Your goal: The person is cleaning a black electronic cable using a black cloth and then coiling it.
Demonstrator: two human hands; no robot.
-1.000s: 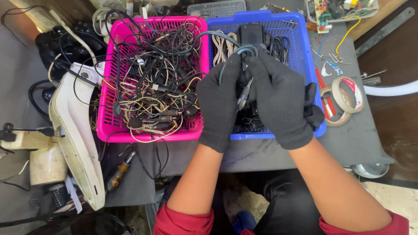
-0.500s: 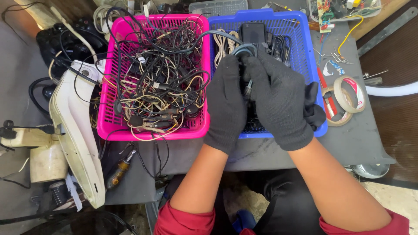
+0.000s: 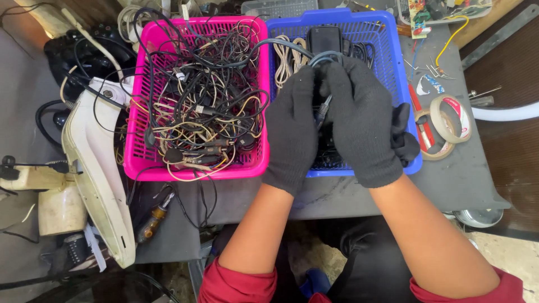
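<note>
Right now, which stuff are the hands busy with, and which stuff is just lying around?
In use:
left hand and right hand, both in black gloves
grey-blue cable held between them
blue basket under the hands

Just lying about:
pink basket of tangled wires
tape rolls
screwdriver
circuit board
white plastic casing
</note>
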